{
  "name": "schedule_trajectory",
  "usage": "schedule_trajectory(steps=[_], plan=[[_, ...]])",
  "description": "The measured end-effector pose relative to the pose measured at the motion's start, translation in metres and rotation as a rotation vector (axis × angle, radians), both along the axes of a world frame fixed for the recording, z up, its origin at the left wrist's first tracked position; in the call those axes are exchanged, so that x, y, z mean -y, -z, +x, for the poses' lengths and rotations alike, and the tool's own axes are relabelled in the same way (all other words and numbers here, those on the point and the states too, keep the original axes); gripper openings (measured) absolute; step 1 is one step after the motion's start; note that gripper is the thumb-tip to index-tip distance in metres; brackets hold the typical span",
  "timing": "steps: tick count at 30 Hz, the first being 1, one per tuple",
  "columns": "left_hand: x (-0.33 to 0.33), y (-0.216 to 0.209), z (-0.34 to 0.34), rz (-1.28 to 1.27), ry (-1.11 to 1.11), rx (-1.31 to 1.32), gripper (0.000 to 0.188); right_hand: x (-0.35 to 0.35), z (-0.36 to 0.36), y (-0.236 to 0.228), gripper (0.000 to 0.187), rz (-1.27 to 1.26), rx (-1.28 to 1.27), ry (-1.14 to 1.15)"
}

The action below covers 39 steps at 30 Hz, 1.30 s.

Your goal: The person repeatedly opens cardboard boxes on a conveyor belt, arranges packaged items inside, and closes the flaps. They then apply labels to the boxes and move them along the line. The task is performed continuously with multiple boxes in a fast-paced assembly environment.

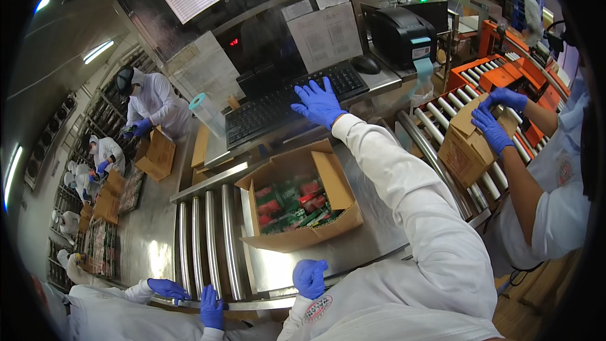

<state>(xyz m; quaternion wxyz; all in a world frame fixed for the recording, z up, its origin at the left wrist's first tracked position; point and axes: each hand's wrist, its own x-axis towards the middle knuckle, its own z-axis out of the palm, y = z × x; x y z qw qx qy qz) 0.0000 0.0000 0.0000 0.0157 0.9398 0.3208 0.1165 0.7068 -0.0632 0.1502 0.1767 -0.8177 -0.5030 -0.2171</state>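
Right hand (319, 102) spreads across the black keyboard (259, 117), grip wide, the keyboard's long axis climbing rightward, away from the person! Below, the cardboard box (297, 239) gapes upward on the steel surface (379, 230), red-and-green packets (278, 201) inside; left hand (309, 279) curls nearby, grip narrow.

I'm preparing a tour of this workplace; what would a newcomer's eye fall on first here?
Probably the open brown cardboard box of red and green packets, sitting on the shiny metal surface near the centre. Above it, the person's blue-gloved right hand is spread over the long black keyboard. At the right, a co-worker's blue-gloved hands touch a brown cardboard carton on silver rollers, with a bright orange frame beyond.
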Motion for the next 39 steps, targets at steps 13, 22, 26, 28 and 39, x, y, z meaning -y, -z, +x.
schedule_trajectory(steps=[13,22,26,28,39], plan=[[0.127,-0.140,0.304,0.422,0.085,0.639,0.083,0.007,-0.024,-0.004,0.066,0.069,-0.107,-0.334],[0.075,-0.172,0.377,-0.135,0.052,-0.247,0.087,0.058,-0.120,-0.010,0.122,-0.457,-0.019,-0.411],[0.056,-0.113,0.392,0.238,0.104,0.227,0.100,0.066,-0.128,0.009,0.110,-0.248,0.148,-0.441],[0.058,-0.102,0.393,0.273,0.009,0.318,0.101,0.079,-0.126,-0.006,0.091,-0.378,-0.180,-0.586],[0.042,-0.089,0.402,0.169,-0.059,0.060,0.058,0.099,-0.134,0.045,0.030,0.093,-0.038,-0.453]])
